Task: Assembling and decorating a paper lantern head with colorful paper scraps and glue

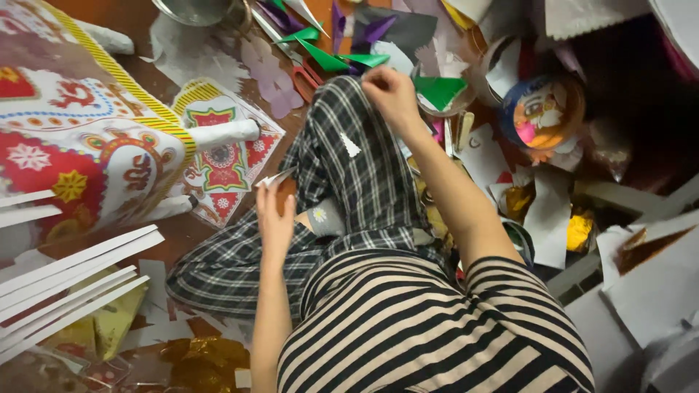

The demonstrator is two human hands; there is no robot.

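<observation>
Two hands working over a plaid-trousered knee (357, 175) at frame centre. Left hand (275, 218) is pinching a small folded white paper piece (277, 177) between thumb and fingertips, holding it just off the knee's 9 o'clock side. The piece is looking flat, pointed, pale, with a crisp crease; its tip is aiming toward 1 o'clock. Right hand (392, 93) is sitting at the knee's 12 o'clock end, fingers curled shut against the fabric; can't tell whether anything is being held in it. A small white paper triangle (350, 145) is lying on the trouser leg between the hands.

Open room is running tight. At 9 o'clock, a red-and-white patterned paper figure (95, 153) is crowding in, with a patterned flat sheet (222, 156) lying just beside the left hand. At 8 o'clock, white paper strips (73, 280) are fanning out, with gold foil (204, 360) below them. At 12 o'clock, green folded paper shapes (328, 58), purple scraps (342, 18) and red-handled scissors (302, 80) are cluttering the floor. At 2 o'clock, a round colourful printed container (542, 113) is sitting among white offcuts (546, 218). The only bare brown floor (142, 22) is showing near 11 o'clock. A striped shirt (408, 327) is filling 6 o'clock.
</observation>
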